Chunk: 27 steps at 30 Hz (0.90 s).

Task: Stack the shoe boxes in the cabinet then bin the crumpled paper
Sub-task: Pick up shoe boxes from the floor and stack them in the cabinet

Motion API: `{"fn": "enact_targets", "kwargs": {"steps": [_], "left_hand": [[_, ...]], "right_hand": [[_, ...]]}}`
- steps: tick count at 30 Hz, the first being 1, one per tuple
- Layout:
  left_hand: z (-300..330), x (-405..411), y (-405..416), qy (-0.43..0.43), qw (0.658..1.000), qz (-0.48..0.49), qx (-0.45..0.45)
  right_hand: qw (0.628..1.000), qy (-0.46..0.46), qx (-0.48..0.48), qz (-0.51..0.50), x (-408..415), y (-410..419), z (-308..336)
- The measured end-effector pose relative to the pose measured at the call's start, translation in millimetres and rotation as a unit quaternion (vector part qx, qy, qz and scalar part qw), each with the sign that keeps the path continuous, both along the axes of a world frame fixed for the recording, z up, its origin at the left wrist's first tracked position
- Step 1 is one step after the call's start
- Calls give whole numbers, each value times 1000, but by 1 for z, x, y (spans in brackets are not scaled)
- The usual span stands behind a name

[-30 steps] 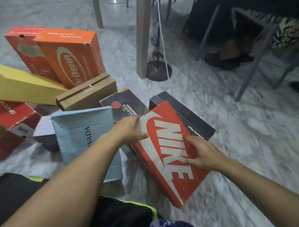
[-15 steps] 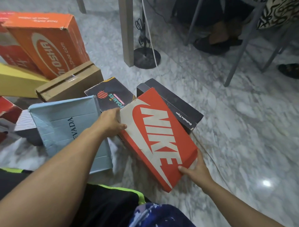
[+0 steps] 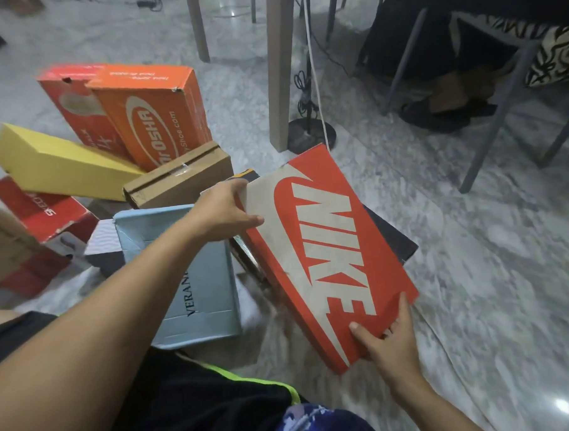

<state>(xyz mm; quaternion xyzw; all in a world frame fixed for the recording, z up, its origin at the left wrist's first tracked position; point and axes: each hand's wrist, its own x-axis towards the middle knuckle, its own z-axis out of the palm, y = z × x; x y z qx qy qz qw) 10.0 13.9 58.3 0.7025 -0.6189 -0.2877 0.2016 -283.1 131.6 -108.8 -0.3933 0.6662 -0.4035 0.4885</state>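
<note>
A red Nike shoe box (image 3: 330, 246) is tilted up off the marble floor, in the middle of the head view. My left hand (image 3: 226, 213) grips its far left corner, thumb on the lid. My right hand (image 3: 388, 336) grips its near corner, thumb on top and fingers underneath. Beneath it lie a black box (image 3: 393, 240) and another dark box (image 3: 246, 259), mostly hidden. A pale blue box (image 3: 208, 283) lies open to the left. No cabinet, bin or crumpled paper is in sight.
Left of me are a brown cardboard box (image 3: 180, 179), a yellow box (image 3: 59, 165), two orange boxes (image 3: 152, 120) and a red Skechers box (image 3: 38, 209). A table leg (image 3: 280, 69), a stand base with cables (image 3: 310, 134) and a seated person's feet (image 3: 448, 107) lie ahead.
The Nike box has been lifted and its far end raised off the black boxes. My right hand slid from the box's side to its near corner.
</note>
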Motion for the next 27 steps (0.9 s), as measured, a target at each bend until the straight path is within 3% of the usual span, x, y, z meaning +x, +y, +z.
{"fn": "enact_targets", "kwargs": {"steps": [12, 18, 27], "left_hand": [[86, 91, 25, 68, 986, 80, -132], [107, 151, 54, 86, 977, 131, -145], [124, 229, 114, 89, 945, 266, -169]], "right_hand": [[981, 12, -186, 47, 61, -58, 125], [962, 7, -214, 168, 110, -95, 178], [892, 53, -236, 382, 199, -145, 227]]}}
